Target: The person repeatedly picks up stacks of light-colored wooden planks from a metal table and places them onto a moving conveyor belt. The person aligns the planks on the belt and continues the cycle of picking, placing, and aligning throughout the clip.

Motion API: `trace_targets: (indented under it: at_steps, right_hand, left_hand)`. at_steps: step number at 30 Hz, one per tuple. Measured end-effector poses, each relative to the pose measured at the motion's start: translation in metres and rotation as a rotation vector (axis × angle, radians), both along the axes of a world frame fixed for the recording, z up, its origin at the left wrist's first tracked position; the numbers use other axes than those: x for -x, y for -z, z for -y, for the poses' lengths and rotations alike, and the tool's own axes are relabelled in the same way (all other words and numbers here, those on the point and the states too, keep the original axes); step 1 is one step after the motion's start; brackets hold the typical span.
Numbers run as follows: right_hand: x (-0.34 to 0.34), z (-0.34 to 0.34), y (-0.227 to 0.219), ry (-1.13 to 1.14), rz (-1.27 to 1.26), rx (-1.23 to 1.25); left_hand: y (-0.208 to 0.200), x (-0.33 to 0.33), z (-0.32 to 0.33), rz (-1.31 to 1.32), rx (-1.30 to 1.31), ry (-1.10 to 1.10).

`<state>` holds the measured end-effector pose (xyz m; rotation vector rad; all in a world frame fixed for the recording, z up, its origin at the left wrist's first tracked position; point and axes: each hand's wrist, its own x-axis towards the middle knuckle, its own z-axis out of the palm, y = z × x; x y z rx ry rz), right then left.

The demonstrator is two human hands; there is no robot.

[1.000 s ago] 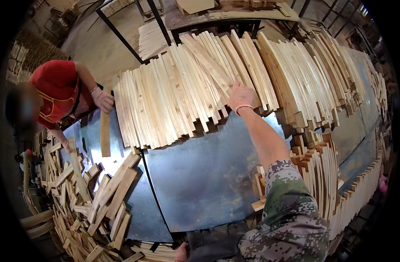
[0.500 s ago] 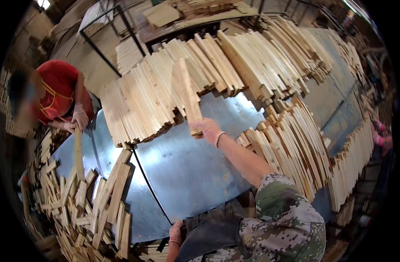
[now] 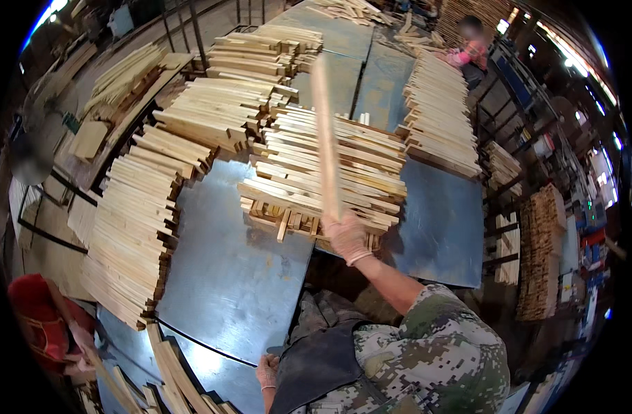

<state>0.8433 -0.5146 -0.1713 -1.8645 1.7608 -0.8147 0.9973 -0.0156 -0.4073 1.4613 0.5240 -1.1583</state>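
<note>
My right hand [image 3: 346, 237], in a pale pinkish knit glove, is closed around the lower end of a wooden board [image 3: 326, 145]. The board points away from me, raised over a stack of wooden strips [image 3: 329, 165], its far end blurred. Low in the view, my left hand [image 3: 266, 371], gloved as well, lies at the metal table's [image 3: 233, 269] near edge beside my dark apron. Its fingers are curled, and whatever they may hold is hidden.
A long row of boards [image 3: 133, 234] lines the table's left side. More stacks [image 3: 226, 107] stand beyond it, and another row [image 3: 440, 110] is at the far right. A person in red [image 3: 47, 324] handles a board at lower left; a person in pink [image 3: 467, 55] is at the far right.
The view has swung to the right. My right hand has carried the board from the long left row to over the middle stack. My left hand stays low by the table edge.
</note>
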Motion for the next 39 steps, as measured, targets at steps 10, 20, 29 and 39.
trace_targets:
  at_steps: [10, 20, 29, 39]
  right_hand:
    - [0.08, 0.028, 0.025, 0.231, -0.235, -0.285]
    - [0.037, -0.024, -0.022, -0.324, -0.215, 0.339]
    - [-0.194, -0.031, 0.068, -0.922, -0.104, -0.704]
    - [-0.457, 0.024, 0.137, -1.081, -0.302, -0.411]
  left_hand:
    - [-0.066, -0.019, 0.022, 0.182, -0.033, 0.476]
    - [-0.029, 0.001, 0.014, -0.14, -0.161, 0.119]
    - [-0.036, -0.071, 0.068, 0.171, -0.242, 0.106]
    - [-0.02, -0.304, 0.133, 0.657, -0.437, -0.282]
